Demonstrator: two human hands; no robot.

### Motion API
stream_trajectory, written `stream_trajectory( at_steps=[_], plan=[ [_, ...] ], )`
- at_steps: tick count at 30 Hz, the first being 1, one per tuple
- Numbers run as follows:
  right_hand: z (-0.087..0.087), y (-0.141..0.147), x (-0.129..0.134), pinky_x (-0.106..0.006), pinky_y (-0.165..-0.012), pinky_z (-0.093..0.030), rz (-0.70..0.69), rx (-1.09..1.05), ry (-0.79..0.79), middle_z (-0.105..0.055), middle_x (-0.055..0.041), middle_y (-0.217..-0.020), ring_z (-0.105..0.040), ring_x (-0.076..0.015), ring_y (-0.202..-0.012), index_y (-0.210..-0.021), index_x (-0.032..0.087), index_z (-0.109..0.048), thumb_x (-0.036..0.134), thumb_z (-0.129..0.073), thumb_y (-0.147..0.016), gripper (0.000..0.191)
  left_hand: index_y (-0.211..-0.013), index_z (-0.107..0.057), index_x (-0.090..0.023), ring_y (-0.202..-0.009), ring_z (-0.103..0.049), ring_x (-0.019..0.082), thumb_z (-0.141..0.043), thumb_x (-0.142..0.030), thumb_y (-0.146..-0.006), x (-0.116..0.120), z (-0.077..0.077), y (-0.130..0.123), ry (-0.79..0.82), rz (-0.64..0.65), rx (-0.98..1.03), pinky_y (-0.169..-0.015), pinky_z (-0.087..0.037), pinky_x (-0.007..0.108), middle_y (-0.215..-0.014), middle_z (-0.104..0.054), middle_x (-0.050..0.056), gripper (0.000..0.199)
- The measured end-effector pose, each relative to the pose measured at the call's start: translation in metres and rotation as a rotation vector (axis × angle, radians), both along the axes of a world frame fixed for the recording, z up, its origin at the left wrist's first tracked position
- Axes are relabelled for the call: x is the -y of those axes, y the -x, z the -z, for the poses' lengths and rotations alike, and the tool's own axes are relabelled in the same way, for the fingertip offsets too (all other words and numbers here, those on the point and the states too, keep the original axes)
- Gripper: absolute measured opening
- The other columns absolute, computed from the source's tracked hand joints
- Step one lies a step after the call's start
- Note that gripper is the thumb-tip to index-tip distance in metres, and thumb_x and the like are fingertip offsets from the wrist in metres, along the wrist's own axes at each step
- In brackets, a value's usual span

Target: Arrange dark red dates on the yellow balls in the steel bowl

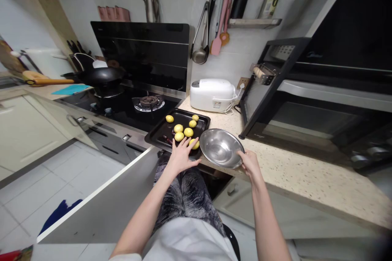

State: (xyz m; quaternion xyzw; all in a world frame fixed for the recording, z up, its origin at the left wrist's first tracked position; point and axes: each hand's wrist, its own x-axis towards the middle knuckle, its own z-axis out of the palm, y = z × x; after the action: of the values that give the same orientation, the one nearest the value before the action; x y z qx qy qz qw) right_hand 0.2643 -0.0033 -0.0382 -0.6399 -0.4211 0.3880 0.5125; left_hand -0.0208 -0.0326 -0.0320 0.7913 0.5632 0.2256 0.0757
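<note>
Several yellow lemons (188, 132) lie loose on a black baking tray (159, 130), which rests on the counter beside the stove. My left hand (183, 155) reaches over the tray's near edge with its fingers spread, the fingertips at the closest lemon (194, 143); whether they touch it I cannot tell. A steel bowl (219, 148) is tilted a little toward me just right of the tray, and nothing lies inside it. My right hand (250, 162) grips the bowl's right rim, thumb on the inside. A dark reddish thin object (167, 139) lies on the tray left of the lemons, partly unclear.
A cabinet door (101, 204) stands open at my left, below the counter. Behind the tray is a white appliance (212, 94) with a cord. The stove (122, 108) carries a black wok (102, 76). An oven (330, 118) stands at the right on the speckled counter (294, 175).
</note>
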Motion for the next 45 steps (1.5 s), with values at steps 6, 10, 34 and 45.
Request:
stream_trajectory(
  at_steps=[6,10,34,45],
  plan=[
    [0.001,0.017,-0.005,-0.018,-0.030,-0.018,-0.068,-0.001,0.000,-0.039,0.0069,-0.033,-0.030,-0.0059,-0.027,-0.052,0.022,-0.047,0.031,-0.059,-0.060,0.016,-0.161,-0.035,-0.036,-0.152,-0.039,0.038,-0.075,-0.050,-0.083,-0.003,-0.002,0.016,0.019,-0.036,-0.019,-0.123,-0.004,0.075,-0.162,-0.047,0.010,0.089],
    [0.002,0.031,-0.007,-0.018,-0.031,-0.020,-0.136,0.007,-0.018,-0.041,0.0065,-0.035,-0.032,-0.0058,-0.027,-0.053,0.022,-0.047,0.032,-0.060,-0.062,0.019,-0.161,-0.033,-0.037,-0.153,-0.037,0.036,-0.073,-0.054,-0.085,-0.003,-0.002,0.036,0.034,-0.048,-0.027,-0.123,0.001,0.075,-0.164,-0.044,0.010,0.088],
    [-0.030,0.079,0.089,-0.028,-0.066,-0.055,-0.016,0.404,-0.609,-0.076,-0.0078,-0.099,-0.070,-0.0182,-0.080,-0.105,0.020,-0.076,0.032,-0.054,-0.099,0.025,-0.122,-0.062,-0.023,-0.113,-0.064,0.026,-0.073,-0.025,-0.089,0.008,-0.013,0.042,-0.389,-0.065,0.514,-0.104,-0.050,0.041,-0.119,-0.066,0.008,0.035],
    [-0.030,0.103,0.070,-0.035,-0.093,-0.058,-0.365,0.259,-0.472,-0.072,-0.0089,-0.130,-0.070,-0.0241,-0.112,-0.128,0.023,-0.068,0.034,-0.074,-0.087,0.043,-0.138,-0.056,-0.028,-0.122,-0.061,0.026,-0.070,-0.021,-0.093,0.046,-0.015,-0.017,-0.300,0.215,0.559,-0.106,-0.050,0.041,-0.129,-0.062,0.009,0.048]
  ],
)
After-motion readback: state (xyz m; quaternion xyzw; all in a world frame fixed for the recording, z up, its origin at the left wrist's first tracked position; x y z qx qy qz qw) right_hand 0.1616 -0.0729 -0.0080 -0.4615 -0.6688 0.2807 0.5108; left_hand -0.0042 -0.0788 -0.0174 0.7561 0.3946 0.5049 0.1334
